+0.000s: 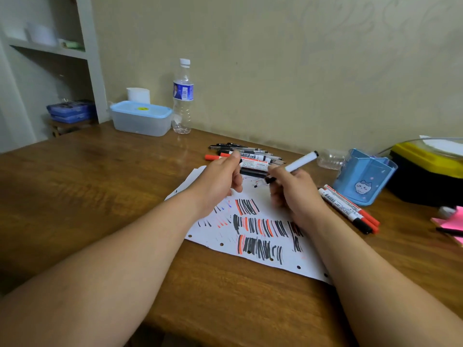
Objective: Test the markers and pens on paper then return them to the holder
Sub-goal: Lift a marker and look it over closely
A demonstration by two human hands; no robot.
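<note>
Near middle of table (100, 196): paper (273, 256), flat, near corner close to front edge. At paper's far edge: pile of pens and markers (253, 156). Above far half of paper: left hand (218, 181) and right hand (293, 194), side by side; marker (300, 162) in right hand, upper end slanting right. Right of paper: loose markers (345, 206), side by side, just before holder (363, 179). Behind holder, on its side: second bottle (330, 159). Right of holder: case (426, 186); before case, at right edge of view: note pad (448, 221). Far left, by wall: lidded box (141, 118), roll (138, 95) behind it, upright bottle (183, 96) just right of box. Beyond table's left end: shelf unit (50, 51).
</note>
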